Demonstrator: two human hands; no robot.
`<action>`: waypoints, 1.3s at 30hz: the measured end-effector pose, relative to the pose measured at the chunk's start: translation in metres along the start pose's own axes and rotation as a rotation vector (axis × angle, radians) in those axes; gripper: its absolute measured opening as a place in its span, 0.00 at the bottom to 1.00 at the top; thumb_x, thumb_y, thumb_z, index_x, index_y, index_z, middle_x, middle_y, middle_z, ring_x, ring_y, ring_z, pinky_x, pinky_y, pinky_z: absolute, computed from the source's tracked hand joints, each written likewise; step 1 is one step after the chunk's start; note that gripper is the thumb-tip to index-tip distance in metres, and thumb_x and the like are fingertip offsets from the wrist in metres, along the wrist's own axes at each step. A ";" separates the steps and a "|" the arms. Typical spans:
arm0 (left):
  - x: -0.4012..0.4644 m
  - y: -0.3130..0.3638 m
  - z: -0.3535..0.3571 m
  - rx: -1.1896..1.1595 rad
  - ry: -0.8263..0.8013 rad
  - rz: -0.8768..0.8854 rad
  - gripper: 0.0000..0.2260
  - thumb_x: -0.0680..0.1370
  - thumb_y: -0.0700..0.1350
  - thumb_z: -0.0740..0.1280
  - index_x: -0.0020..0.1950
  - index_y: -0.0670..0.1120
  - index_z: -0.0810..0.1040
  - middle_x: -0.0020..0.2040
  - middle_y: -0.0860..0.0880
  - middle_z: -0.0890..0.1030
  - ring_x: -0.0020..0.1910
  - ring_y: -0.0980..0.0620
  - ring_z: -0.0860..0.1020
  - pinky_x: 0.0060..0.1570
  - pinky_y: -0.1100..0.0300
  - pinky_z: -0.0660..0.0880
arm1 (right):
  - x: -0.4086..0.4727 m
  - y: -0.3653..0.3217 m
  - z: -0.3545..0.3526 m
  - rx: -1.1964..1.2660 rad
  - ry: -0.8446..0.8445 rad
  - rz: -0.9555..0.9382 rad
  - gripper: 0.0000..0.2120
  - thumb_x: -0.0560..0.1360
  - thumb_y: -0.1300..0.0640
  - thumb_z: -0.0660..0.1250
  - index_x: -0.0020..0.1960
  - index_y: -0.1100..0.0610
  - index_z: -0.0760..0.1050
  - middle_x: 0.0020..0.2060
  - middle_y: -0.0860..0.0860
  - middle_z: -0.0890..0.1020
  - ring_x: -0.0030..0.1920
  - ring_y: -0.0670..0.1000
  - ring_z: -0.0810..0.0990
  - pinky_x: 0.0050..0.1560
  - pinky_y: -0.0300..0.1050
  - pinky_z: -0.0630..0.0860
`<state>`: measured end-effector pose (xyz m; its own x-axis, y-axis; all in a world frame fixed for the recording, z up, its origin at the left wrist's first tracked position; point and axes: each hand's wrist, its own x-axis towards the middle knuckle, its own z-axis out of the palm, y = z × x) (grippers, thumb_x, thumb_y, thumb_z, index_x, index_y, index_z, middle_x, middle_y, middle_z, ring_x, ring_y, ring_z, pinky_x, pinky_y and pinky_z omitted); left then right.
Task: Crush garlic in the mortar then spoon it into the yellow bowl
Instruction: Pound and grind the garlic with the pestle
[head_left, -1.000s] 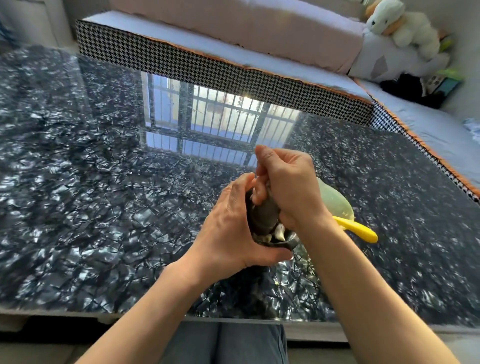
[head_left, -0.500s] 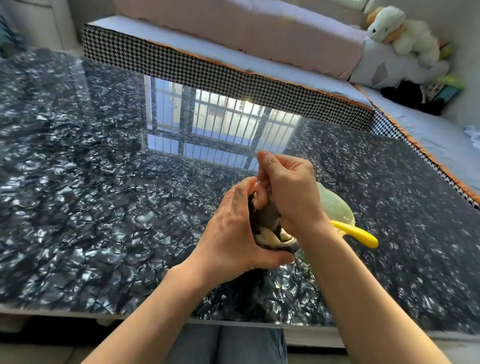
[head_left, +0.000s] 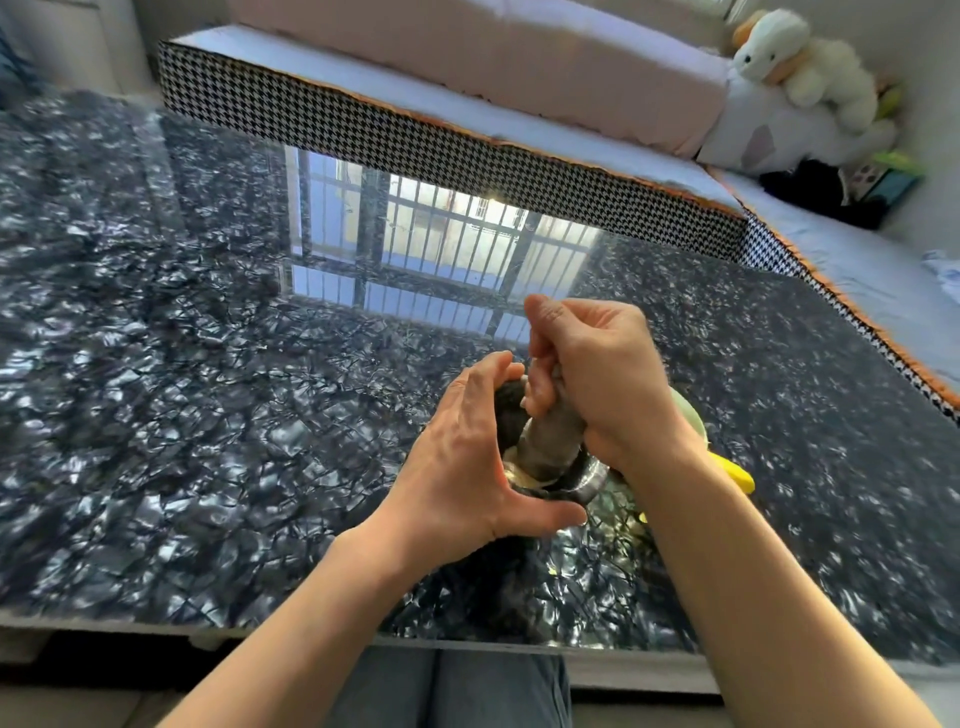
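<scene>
Both hands work over a glossy black marbled desk (head_left: 156, 415): left hand (head_left: 462, 462) fingers wrap the dark stone mortar (head_left: 587, 480), right hand (head_left: 602, 374) fingers clamp the grey stone pestle (head_left: 550, 441); a houndstooth-edged bed (head_left: 415, 140) lies behind.

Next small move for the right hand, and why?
Probably another press and twist of the pestle: the right hand grips it inside the mortar, the left hand cups the mortar, and pale garlic there looks chunky, so spooning seems premature.

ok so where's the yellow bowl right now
The yellow bowl sits on the table just behind the right hand, right of the mortar.
</scene>
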<state>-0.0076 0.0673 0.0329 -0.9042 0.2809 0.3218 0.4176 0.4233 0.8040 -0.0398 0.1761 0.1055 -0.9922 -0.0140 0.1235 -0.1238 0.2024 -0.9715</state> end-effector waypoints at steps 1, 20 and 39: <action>0.000 0.000 0.000 -0.001 0.004 -0.002 0.53 0.57 0.58 0.77 0.73 0.48 0.51 0.63 0.61 0.61 0.65 0.63 0.60 0.63 0.72 0.56 | 0.001 0.003 0.003 -0.013 -0.005 0.010 0.21 0.78 0.57 0.62 0.25 0.57 0.69 0.15 0.52 0.70 0.16 0.52 0.67 0.25 0.44 0.66; 0.000 0.000 0.001 -0.014 0.005 -0.010 0.52 0.57 0.58 0.77 0.73 0.49 0.52 0.62 0.61 0.62 0.64 0.63 0.60 0.63 0.74 0.56 | 0.010 -0.013 0.002 -0.001 0.023 0.021 0.20 0.77 0.57 0.62 0.27 0.58 0.69 0.14 0.52 0.71 0.16 0.50 0.68 0.24 0.42 0.68; 0.001 0.000 0.000 0.006 0.002 0.006 0.51 0.57 0.59 0.77 0.72 0.49 0.53 0.62 0.60 0.63 0.61 0.66 0.60 0.58 0.81 0.53 | 0.011 -0.024 -0.004 0.070 0.028 -0.076 0.20 0.77 0.58 0.62 0.26 0.57 0.70 0.14 0.51 0.70 0.16 0.51 0.68 0.22 0.40 0.66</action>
<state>-0.0082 0.0679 0.0331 -0.9020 0.2815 0.3274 0.4233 0.4266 0.7993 -0.0481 0.1745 0.1314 -0.9793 0.0006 0.2022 -0.2003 0.1333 -0.9706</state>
